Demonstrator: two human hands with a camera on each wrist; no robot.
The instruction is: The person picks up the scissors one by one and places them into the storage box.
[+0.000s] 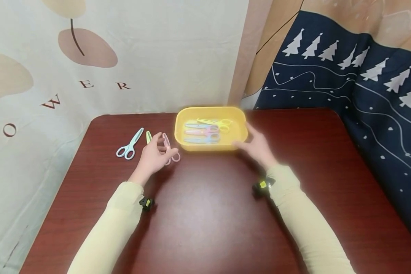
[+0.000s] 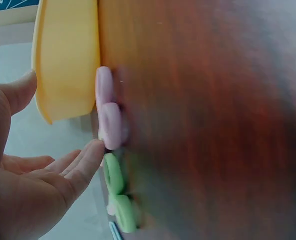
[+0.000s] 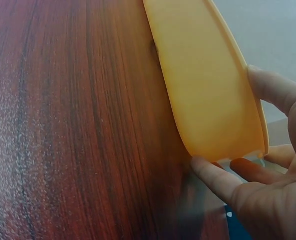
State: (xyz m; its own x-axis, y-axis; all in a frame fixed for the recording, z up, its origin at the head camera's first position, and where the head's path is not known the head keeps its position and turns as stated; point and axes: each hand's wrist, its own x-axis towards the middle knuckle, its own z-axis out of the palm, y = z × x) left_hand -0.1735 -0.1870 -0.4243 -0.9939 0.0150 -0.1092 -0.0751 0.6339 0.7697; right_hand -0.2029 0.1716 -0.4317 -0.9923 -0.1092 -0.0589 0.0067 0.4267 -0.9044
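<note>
My left hand (image 1: 152,155) hovers over the left side of the table, fingers apart and nothing gripped between them. Beneath it lie pink scissors (image 1: 166,140) and green scissors (image 1: 148,136), both partly covered by the hand. In the left wrist view, a fingertip reaches the handle loops of the pink scissors (image 2: 112,125), beside the green scissors (image 2: 122,207). Light blue scissors (image 1: 131,144) lie farther left. My right hand (image 1: 258,148) holds the right end of a yellow plastic basket (image 1: 205,147), its thumb at the rim (image 3: 251,80) and its fingers along the end wall.
Inside the basket are several scissors, among them yellow scissors (image 1: 223,124) and pink scissors (image 1: 205,132), lying roughly side by side. The dark red wooden table (image 1: 205,213) ends just behind the basket, against a pale printed cloth (image 1: 178,68). A navy cloth with trees (image 1: 315,83) hangs at the right.
</note>
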